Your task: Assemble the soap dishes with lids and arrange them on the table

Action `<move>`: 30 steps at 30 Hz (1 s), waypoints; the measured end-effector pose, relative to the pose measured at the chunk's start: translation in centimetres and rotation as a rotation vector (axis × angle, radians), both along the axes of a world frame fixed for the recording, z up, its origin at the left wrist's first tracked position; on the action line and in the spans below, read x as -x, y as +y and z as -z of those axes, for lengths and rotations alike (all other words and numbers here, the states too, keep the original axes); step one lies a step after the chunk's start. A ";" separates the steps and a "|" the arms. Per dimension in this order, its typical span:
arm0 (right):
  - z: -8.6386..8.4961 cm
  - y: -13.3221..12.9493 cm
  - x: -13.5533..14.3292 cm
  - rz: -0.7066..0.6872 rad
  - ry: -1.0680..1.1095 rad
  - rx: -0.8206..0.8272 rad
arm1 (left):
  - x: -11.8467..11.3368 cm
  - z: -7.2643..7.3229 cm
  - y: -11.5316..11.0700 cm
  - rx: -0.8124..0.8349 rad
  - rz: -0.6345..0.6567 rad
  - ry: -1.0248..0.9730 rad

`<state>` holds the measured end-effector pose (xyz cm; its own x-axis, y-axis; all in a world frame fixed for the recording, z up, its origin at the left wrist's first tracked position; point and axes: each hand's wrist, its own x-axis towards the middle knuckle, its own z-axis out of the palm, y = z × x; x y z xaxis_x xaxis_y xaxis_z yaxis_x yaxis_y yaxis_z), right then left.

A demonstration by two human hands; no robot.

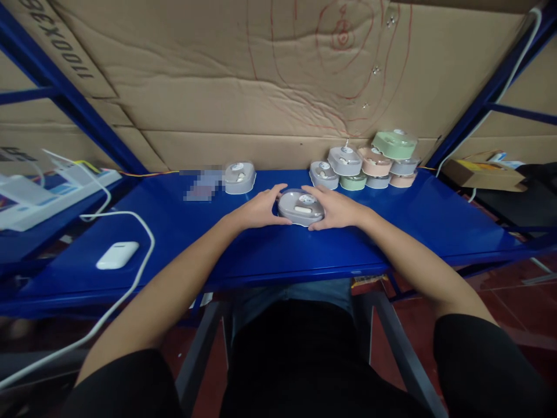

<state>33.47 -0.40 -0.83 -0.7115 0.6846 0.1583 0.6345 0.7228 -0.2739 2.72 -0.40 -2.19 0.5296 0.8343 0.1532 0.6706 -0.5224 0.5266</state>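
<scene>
Blue tabletop [174, 244]; on it, stacked lidded containers [375, 162]; white case [117, 255]; white cable [148, 223].

Black short-sleeved top [287, 360] with loose sleeves [483, 354], worn over blue jeans [324, 291]

Cardboard [195, 104], upper left: upside-down black print [56, 38] "1100X36", last character cut off | far-left black print: unclear | round labels [308, 199] on lidded boxes [303, 209]: unreadable

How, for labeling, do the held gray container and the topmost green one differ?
The held container is gray; the top container is green. The held container is between the left hand and right hand; the top container rests on the stack, untouched. Both have clear lids.
</scene>
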 end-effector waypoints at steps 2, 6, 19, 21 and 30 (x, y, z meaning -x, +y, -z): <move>0.2 0.1 0.3 0.020 0.017 -0.015 | 0.2 0.1 0.2 0.005 -0.013 -0.020; 0.0 0.1 0.8 0.093 0.080 -0.102 | 0.2 0.3 0.6 -0.036 -0.074 -0.121; -6.6 4.3 -5.8 0.834 0.166 -0.596 | 0.0 0.5 0.7 -0.081 -0.110 -0.115; -6.4 5.4 -5.8 0.877 0.127 -0.597 | -0.1 0.5 0.6 -0.072 -0.107 -0.105; -4.5 8.8 -5.0 0.989 0.112 -0.619 | 0.6 0.2 1.0 -0.150 -0.147 -0.070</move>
